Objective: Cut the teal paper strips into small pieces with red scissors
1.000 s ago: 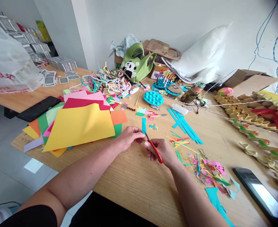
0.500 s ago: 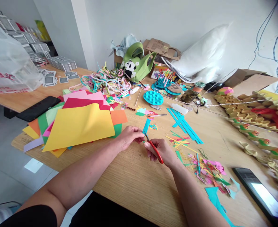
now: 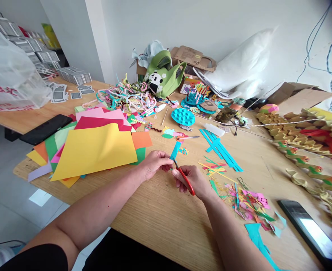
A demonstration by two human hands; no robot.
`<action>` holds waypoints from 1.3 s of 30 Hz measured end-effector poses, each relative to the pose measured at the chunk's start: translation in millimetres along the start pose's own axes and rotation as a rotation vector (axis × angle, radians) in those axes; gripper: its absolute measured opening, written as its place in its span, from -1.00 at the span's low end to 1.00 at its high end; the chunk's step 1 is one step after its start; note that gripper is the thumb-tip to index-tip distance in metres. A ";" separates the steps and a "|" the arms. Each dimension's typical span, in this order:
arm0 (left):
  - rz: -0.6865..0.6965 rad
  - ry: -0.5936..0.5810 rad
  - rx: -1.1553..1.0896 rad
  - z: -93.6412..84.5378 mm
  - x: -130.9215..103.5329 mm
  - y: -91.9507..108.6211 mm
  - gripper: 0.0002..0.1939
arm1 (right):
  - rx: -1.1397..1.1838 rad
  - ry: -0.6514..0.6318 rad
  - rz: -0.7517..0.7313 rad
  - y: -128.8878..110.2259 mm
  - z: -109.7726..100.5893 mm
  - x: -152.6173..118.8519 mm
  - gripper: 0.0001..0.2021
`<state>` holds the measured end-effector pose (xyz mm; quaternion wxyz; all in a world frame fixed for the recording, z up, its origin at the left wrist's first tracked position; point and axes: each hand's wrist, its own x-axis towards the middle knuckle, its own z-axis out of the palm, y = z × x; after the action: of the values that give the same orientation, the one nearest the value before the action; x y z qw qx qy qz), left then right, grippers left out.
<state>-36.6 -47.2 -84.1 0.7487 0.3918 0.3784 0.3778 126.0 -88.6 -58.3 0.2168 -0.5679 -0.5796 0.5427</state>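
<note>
Between the fingertips of my left hand [image 3: 158, 164] is a short blue paper strip [image 3: 175, 149], its far end pointing away from me. My right hand [image 3: 193, 180] grips red-handled scissors [image 3: 186, 180], whose blades reach the strip's near end beside my left thumb. How far the blades are apart is too small to tell. Just beyond the strip lie tiny coloured paper bits [image 3: 184, 151] and a pen-like tool [image 3: 188, 137]. Several longer blue strips [image 3: 222, 150] lie crossed on the table to the right of my hands.
Stacked coloured paper [image 3: 95, 150] covers the table [image 3: 149, 214] on the left. Paper scraps [image 3: 247, 203] and a phone [image 3: 307, 229] lie at right. Farther back are a blue scalloped disc [image 3: 183, 117], a green panda bag [image 3: 166, 79], a glass jar [image 3: 229, 111] and tangled pipe cleaners [image 3: 126, 96].
Both hands, the scissors and the blue strip stay almost in place. The strip's far end tilts very slightly to the right.
</note>
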 end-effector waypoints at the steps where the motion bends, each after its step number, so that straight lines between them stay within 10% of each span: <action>1: 0.004 0.000 0.008 0.0 -0.1 0.1 -0.82 | 0.000 -0.004 -0.003 0.2 -0.1 0.1 -0.49; 39: -0.019 -0.005 0.017 -0.8 0.0 2.1 -0.82 | -0.016 -0.013 0.026 -3.7 -1.1 -1.6 -0.51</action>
<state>-37.8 -46.1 -82.5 0.7498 0.3956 0.3835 0.3664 125.8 -88.8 -54.2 0.2016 -0.5735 -0.5780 0.5444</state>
